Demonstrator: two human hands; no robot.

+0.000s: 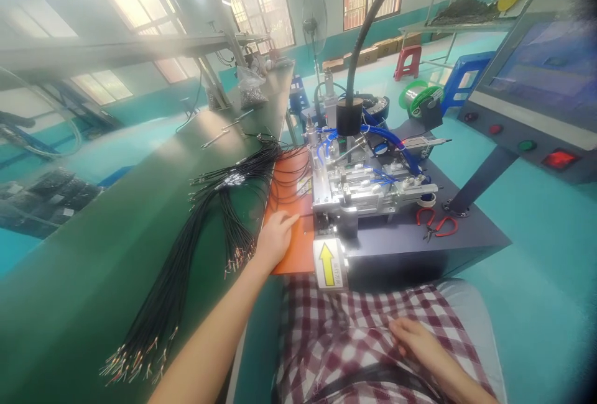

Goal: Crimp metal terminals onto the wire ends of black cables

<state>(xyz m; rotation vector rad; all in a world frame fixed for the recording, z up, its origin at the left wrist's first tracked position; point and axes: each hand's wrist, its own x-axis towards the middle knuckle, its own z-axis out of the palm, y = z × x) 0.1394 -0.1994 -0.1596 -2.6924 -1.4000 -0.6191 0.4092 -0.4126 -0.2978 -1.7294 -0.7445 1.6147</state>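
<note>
Cloth [321, 332] in maroon-and-white check is covering the person's lap, the right hand [413, 337] lying over it with fingers loosely curling, whether around anything I cannot tell; beyond, the left hand [276, 236] is extending over an orange plate [301, 258], fingertips sitting close together beside a silver machine [333, 192], their grip being unclear; leftward, black cables [190, 245] are lying in bundles on the green worktop [102, 292]. Red-handled pliers [432, 230] are lying right of the machine; farther off, a fan [310, 25] is standing.

Yellow arrow [327, 264] on white label [340, 253], front of machine [349, 220], blurred characters [338, 272] alongside
</note>
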